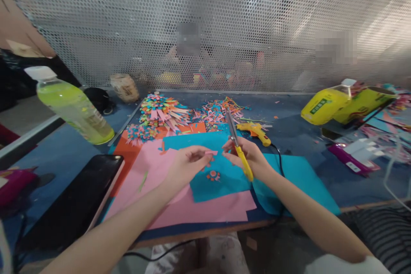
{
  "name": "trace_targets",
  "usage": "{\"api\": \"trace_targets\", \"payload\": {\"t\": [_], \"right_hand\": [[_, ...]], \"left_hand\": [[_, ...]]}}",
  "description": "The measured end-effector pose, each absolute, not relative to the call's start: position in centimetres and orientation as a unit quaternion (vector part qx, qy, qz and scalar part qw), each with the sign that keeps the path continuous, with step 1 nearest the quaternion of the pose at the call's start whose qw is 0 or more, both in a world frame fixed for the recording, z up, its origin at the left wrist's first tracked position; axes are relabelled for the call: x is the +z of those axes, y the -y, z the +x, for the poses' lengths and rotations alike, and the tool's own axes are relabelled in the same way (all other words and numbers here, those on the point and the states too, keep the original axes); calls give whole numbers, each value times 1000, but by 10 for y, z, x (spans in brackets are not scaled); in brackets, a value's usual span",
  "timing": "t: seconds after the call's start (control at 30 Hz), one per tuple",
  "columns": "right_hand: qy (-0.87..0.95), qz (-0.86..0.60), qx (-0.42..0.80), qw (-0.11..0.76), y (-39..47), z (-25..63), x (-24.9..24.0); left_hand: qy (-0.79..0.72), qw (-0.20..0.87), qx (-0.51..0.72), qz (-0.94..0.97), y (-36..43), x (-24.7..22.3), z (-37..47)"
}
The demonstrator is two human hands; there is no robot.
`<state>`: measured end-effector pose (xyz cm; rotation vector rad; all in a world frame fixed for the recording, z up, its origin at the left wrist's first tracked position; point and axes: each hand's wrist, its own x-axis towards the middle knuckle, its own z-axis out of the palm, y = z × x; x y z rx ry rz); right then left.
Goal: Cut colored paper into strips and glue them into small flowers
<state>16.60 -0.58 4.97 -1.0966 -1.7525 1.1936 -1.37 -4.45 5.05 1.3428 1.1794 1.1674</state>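
Between the thumb and fingers of my left hand (192, 160) is a small pink paper piece (212, 153). My right hand (245, 156) holds yellow-handled scissors (243, 160), their blades pointing up and away. Below the hands, a small round paper flower (213, 175) in orange and pink lies on a blue sheet (205, 195). Pink sheets (128, 195) spread underneath and to the left, with an orange sheet (126, 162) beside them. Another blue sheet (298, 180) lies at the right, partly behind my right forearm.
Paper fringe pieces (163, 111) and cut scraps (215, 113) lie at the back. A yellow glue gun (255, 131) sits behind my right hand. A green bottle (73, 111) and black phone (72, 201) are left; a yellow bottle (324, 105) is right. Perforated metal (224, 13) stands behind.
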Motion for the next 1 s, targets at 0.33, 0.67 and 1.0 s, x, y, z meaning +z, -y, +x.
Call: {"api": "trace_targets", "payload": {"t": [0.33, 0.67, 1.0], "right_hand": [[700, -403, 486, 333, 16, 164, 60], [651, -409, 528, 359, 13, 159, 52], [634, -425, 537, 359, 14, 162, 56]], "left_hand": [[-477, 529, 429, 555, 46, 39, -5], [-433, 573, 437, 541, 45, 35, -5], [-456, 546, 434, 552, 47, 39, 0]]}}
